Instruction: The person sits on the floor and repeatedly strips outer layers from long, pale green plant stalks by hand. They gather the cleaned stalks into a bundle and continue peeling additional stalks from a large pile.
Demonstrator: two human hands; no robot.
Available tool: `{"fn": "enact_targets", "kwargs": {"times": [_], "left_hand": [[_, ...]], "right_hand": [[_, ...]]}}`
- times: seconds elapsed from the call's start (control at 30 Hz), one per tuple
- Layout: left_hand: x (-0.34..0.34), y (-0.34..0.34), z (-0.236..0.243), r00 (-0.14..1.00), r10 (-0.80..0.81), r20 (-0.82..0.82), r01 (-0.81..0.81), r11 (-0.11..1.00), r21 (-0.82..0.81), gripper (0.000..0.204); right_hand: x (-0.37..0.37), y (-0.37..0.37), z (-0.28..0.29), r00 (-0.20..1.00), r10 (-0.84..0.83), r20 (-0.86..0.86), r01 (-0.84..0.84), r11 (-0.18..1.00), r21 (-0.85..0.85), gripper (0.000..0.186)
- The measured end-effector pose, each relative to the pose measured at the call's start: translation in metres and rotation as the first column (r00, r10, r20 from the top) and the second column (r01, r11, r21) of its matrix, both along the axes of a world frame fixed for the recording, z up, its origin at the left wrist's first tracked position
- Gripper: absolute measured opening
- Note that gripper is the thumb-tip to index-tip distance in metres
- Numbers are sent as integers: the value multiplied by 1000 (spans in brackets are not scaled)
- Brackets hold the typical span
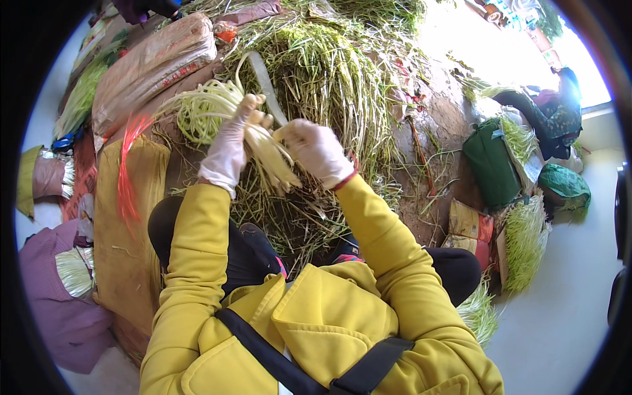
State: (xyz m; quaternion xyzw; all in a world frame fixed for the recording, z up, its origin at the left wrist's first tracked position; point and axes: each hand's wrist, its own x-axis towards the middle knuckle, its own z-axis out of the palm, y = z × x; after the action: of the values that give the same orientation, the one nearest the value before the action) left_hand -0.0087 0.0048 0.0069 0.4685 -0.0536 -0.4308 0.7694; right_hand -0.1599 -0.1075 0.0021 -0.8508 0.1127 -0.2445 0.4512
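Note:
My left hand (227,148), in a whitish glove, is closed around a bunch of pale stalks (214,105). Their green, curling ends spread to the left, and the white ends (273,161) point down to the right. Close beside it, my right hand (317,150), also gloved, has its fingers curled in. A long, flat grey blade (265,82), like a knife's, runs up and left from those fingers; its handle is mostly hidden in the hand. Behind both hands rises a large heap of green and straw-coloured stalks (322,72).
A yellow-brown wrapped bundle (128,230) with red plastic strands (130,174) lies at left, a pale sack (155,69) beyond it. On the right are a green bag (487,161), stalk bundles (526,243) and a seated person (550,118). Loose stalks litter the ground.

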Motion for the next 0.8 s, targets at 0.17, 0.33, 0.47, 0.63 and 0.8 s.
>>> {"fn": "enact_targets", "kwargs": {"times": [0.17,0.33,0.47,0.63,0.8], "left_hand": [[-12,-12,-7,949,70,-308,-81,996,-25,34],[-11,-7,-7,933,73,-352,-149,970,-194,40],[-18,-14,-16,932,-215,-290,128,948,-291,53],[-13,-13,-5,979,-12,-201,-37,971,-238,26],[13,17,41,955,248,-163,-293,875,-384,16]], "right_hand": [[9,13,9,969,-33,-243,37,999,11,13],[-3,-1,16,993,-115,-21,101,752,652,17],[-3,0,18,920,-4,-391,163,913,375,22],[-13,-12,8,990,66,-124,19,810,586,29],[-29,-126,-42,755,-490,-436,608,772,186,22]]}}
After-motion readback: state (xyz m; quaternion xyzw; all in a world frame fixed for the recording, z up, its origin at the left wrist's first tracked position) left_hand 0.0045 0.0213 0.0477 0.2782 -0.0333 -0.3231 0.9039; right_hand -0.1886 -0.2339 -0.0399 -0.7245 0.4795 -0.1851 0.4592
